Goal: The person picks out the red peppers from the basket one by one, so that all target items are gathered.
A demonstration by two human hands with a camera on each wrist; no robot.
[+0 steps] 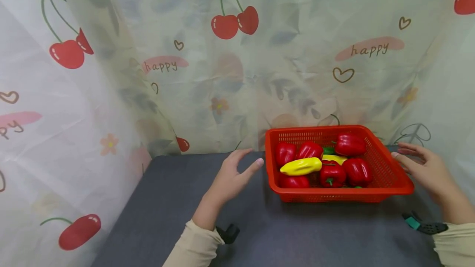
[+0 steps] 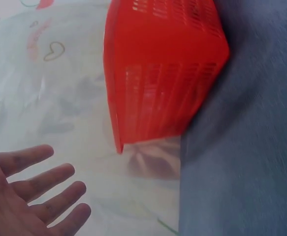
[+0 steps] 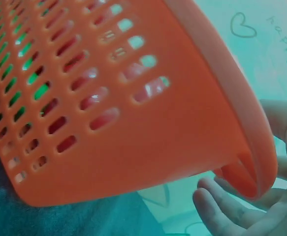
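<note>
1. One red perforated basket [image 1: 341, 191] stands on the table [image 1: 167, 201] between the released left hand [image 1: 232, 175], apart from it, and loosely relaxed right hand [image 1: 426, 171], rim contact unclear.
2. Gripping opposite rims evenly should keep it level.
3. Inside: red bell peppers [image 1: 350, 143], long yellow pepper [image 1: 301, 167]; cherry-print sheeting [image 1: 289, 61] behind could obstruct.
</note>
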